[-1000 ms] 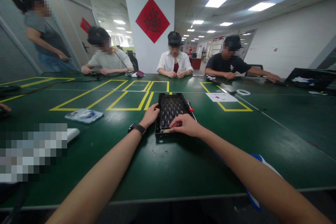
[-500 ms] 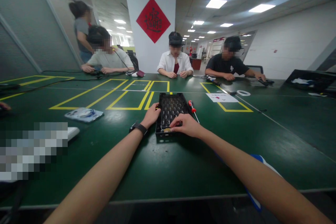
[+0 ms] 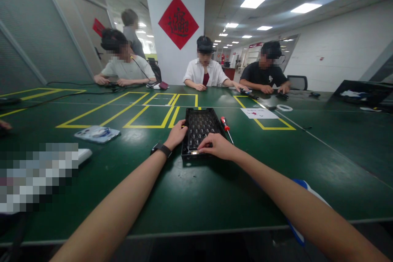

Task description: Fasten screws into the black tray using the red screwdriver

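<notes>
The right hand [image 3: 218,147] is laid on the near right corner of the black tray [image 3: 201,125], fingers curled together and fingertips [image 3: 201,146] pressed at a small pale part by the tray's near rim; whether that part is pinched or only touched cannot be told. The left hand [image 3: 176,134] is set against the tray's left wall, fingers bent around the edge and clamped on it, with a dark watch [image 3: 161,149] worn on the wrist. The tray lies flat on the green table [image 3: 196,196], just ahead of both hands, at the near end of the yellow tape boxes [image 3: 147,110].

Against the pictures of a second ago, little is altered at the hands: both are kept in the same places on the tray, and the tray is barely shifted. The red-handled screwdriver [image 3: 226,128], partly hidden behind the tray before, is now seen clear just beside its right wall, untouched. From this it is judged that fine work at the near rim is in progress, with the tray steadied.

Farther off, a packet [image 3: 97,133] lies to the left, a paper sheet [image 3: 259,113] and a tape roll [image 3: 284,107] to the right. Three seated people are seen across the table, with a standing person now behind the leftmost one.
</notes>
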Motion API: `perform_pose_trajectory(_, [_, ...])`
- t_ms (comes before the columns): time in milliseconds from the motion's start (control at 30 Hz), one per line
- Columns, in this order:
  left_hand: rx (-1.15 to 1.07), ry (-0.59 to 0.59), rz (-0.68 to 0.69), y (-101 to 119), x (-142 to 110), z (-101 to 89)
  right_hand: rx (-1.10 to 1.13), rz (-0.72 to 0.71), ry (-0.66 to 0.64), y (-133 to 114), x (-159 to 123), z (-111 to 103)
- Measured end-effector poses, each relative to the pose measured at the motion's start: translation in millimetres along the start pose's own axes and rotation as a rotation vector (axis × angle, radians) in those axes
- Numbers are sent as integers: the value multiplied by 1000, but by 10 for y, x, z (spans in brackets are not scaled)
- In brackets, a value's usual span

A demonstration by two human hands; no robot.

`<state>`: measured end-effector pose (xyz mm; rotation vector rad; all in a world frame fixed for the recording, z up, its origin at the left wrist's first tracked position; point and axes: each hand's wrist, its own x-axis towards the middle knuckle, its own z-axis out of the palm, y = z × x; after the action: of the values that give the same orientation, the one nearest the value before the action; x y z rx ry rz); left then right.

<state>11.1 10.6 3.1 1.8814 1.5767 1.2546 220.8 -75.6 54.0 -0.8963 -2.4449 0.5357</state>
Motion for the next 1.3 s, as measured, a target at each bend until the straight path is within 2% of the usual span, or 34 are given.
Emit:
perform_pose_trajectory(233, [30, -4, 5, 9, 5, 0, -40, -60, -69, -1, 37, -29])
perform_pose_trajectory(467, [16, 5, 9, 10, -2, 2, 38, 27, -25, -3, 26, -3])
perform_pose_trajectory(833, [9, -8, 4, -28, 19, 11, -123, -88, -9, 7, 6, 6])
perform_pose_trajectory(1167, [6, -2, -1, -3, 1, 11, -28, -15, -38, -24, -3, -37])
perform_pose_trajectory(1300, [14, 2, 0, 4, -2, 6, -10, -5, -3, -35, -11, -40])
